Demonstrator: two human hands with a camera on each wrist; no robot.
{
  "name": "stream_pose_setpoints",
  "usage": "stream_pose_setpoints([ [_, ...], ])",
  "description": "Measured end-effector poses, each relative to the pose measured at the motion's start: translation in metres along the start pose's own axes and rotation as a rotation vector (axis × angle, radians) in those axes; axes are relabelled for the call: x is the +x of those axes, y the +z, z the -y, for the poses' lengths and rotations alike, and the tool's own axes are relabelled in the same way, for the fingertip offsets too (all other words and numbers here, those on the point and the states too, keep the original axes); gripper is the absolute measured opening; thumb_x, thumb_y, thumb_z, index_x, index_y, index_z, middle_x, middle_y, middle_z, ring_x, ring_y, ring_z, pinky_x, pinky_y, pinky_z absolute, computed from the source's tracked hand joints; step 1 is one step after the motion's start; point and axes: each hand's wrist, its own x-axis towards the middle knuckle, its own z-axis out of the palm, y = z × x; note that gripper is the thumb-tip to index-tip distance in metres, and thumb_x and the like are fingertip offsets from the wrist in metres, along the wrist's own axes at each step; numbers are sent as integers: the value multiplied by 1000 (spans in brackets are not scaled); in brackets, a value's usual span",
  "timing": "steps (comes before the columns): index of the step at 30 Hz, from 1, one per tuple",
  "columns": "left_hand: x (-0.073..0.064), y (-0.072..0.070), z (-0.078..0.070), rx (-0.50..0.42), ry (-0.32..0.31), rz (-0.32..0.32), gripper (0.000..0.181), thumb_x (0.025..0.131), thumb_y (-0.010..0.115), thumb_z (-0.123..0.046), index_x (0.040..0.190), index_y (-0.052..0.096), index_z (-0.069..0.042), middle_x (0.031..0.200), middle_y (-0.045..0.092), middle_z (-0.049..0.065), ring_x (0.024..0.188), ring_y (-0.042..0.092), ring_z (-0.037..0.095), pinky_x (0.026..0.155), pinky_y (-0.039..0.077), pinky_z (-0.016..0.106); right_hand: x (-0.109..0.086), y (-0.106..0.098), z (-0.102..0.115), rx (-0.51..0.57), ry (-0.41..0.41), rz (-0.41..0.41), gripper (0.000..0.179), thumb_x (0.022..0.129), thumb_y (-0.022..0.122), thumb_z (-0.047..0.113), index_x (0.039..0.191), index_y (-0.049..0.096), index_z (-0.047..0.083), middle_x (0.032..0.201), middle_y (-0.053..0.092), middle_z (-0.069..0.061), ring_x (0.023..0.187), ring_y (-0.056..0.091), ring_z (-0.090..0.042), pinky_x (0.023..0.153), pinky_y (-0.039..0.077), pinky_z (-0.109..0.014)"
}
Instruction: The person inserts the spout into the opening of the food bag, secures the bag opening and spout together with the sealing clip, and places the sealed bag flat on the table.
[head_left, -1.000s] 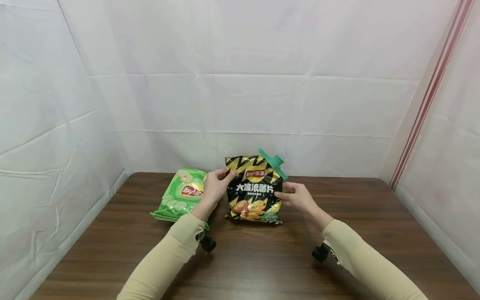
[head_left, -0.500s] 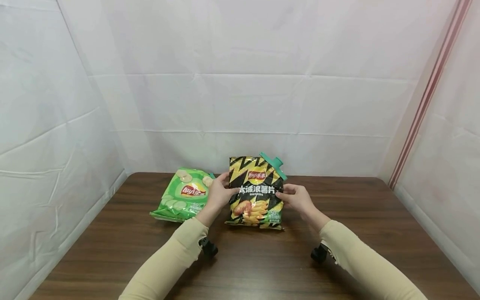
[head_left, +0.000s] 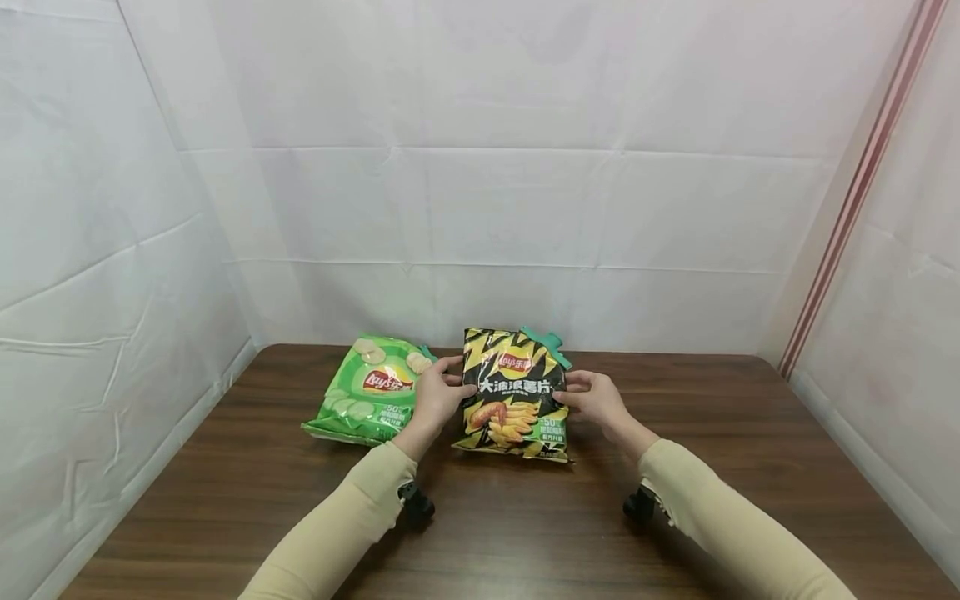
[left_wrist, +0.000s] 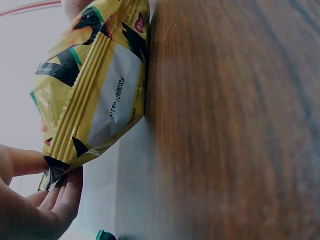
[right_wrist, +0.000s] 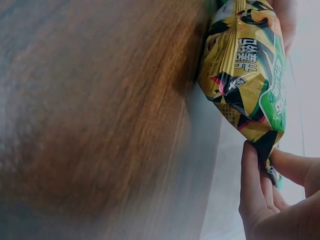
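Note:
A black and yellow chip bag (head_left: pixel 515 396) lies close over the table, its printed front facing up toward the head camera. A green bag clip (head_left: pixel 551 342) sits slantwise across its top right corner. My left hand (head_left: pixel 437 394) pinches the bag's left edge, thumb on the front and fingers behind, as the left wrist view also shows with the hand (left_wrist: pixel 50 200). On the opposite edge my right hand (head_left: pixel 597 400) pinches in the same manner. To the left lies a green chip bag (head_left: pixel 367 392), partly overlapped by my left hand; a bit of green shows at its top right corner.
The brown wooden table (head_left: pixel 510 533) runs back to a white cloth wall (head_left: pixel 480 208). More white cloth closes in both sides, with a red-striped edge (head_left: pixel 855 200) at the right.
The black and yellow bag has come down and tipped back, and shifted slightly right. My left hand has slid lower along its edge; the right still pinches the other side.

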Motion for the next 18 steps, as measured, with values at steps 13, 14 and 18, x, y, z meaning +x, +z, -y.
stream_pose_setpoints([
  [13,0,1,5,6,-104,16,45,74,70,-9,117,59,-14,107,60,16,97,57,27,64,49,34,7,-3,-5,63,85,112,49,83,60,8,128,43,-1,126,46,-25,98,59,-28,75,51,-39],
  [14,0,1,5,2,-111,18,44,74,70,-9,116,59,-14,107,60,16,97,57,27,65,49,34,7,-3,-6,64,84,114,48,84,60,8,128,43,-1,126,45,-26,99,59,-28,75,51,-39],
  [18,1,1,6,-15,-132,42,45,74,70,-11,117,59,-13,106,60,16,93,58,27,67,50,34,6,-4,-6,80,92,113,46,84,58,7,127,44,-2,126,45,-26,98,59,-27,75,51,-38],
])
